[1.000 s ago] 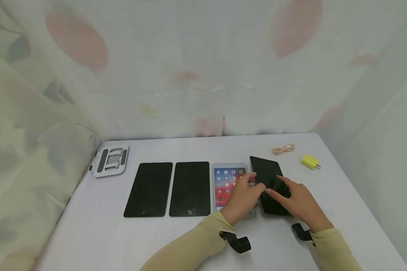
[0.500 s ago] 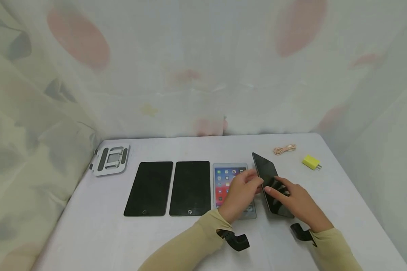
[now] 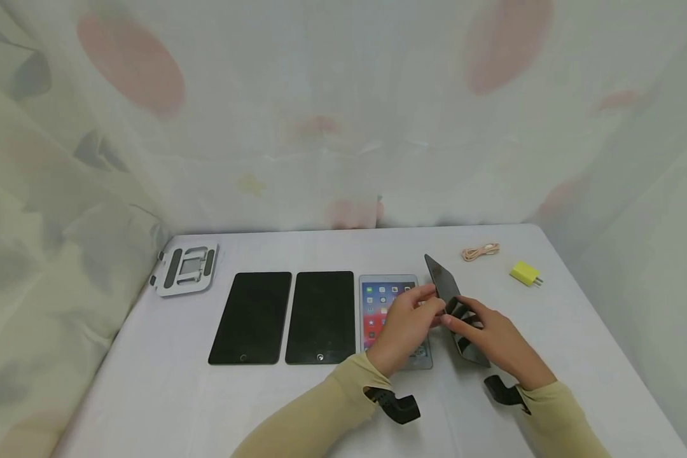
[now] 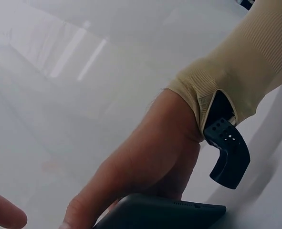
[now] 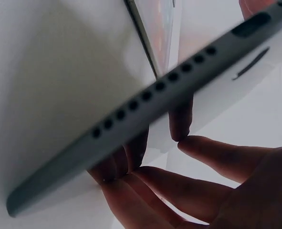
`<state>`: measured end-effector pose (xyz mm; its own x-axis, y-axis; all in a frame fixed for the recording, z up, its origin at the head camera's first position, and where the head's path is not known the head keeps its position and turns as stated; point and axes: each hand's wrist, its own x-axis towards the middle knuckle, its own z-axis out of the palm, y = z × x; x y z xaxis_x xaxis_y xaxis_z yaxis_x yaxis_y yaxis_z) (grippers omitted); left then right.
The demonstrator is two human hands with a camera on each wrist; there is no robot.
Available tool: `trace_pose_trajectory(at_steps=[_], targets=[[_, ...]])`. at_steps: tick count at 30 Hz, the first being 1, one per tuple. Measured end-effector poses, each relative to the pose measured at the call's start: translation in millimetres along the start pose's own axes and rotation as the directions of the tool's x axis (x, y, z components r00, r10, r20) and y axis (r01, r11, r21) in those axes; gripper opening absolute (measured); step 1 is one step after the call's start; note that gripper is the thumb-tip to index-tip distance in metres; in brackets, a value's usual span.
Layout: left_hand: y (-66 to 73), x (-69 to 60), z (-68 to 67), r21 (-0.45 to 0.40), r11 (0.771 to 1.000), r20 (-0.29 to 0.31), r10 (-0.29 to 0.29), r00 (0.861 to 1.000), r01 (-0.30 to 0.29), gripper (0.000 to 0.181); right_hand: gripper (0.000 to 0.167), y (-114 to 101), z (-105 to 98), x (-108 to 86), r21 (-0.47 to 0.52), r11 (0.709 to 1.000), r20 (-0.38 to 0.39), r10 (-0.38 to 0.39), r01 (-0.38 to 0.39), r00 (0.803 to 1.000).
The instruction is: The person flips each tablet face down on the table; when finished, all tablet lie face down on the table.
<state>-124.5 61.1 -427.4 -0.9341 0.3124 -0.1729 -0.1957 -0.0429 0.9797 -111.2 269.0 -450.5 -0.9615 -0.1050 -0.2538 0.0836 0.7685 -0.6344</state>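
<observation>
A black tablet (image 3: 443, 280) at the right of the row stands tilted, its left side raised off the table. My left hand (image 3: 403, 327) holds that raised edge, the fingers partly hidden behind it. My right hand (image 3: 500, 340) touches the dark screen with its fingertips and thumb, and their reflections show in the glass. In the right wrist view the tablet's bottom edge (image 5: 131, 109) crosses near the camera, with its row of speaker holes. Under my left hand lies a white tablet (image 3: 378, 299) with a lit home screen, partly covered by the hand.
Two black tablets (image 3: 250, 318) lie flat to the left, screens up. A silver folding stand (image 3: 189, 270) sits at the back left. A coiled pinkish cable (image 3: 481, 252) and a yellow charger plug (image 3: 525, 273) lie at the back right.
The black tablet has tipped up from nearly flat to steeply tilted, its left side rising. My left hand has taken hold of that edge; my right fingers have stayed at its screen.
</observation>
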Motion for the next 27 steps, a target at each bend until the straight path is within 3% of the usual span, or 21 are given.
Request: trace_pose_trajectory(at_steps=[7, 19, 27], targets=[[3.1, -1.2, -0.1, -0.002, 1.000, -0.013, -0.004, 1.000, 0.004, 0.052, 0.091, -4.2, 0.5, 2.2, -0.005, 1.000, 0.018, 0.020, -0.020, 1.000], [4.8, -2.0, 0.4, -0.049, 0.999, -0.011, 0.021, 1.000, -0.021, 0.050, 0.084, -8.7, -1.0, 0.7, 0.052, 0.999, 0.038, -0.013, 0.011, 0.999], [5.4, -1.8, 0.9, -0.046, 0.998, 0.001, 0.035, 0.999, -0.035, 0.050, 0.077, -3.4, 0.4, -0.1, 0.185, 0.982, 0.062, -0.058, 0.046, 0.996]])
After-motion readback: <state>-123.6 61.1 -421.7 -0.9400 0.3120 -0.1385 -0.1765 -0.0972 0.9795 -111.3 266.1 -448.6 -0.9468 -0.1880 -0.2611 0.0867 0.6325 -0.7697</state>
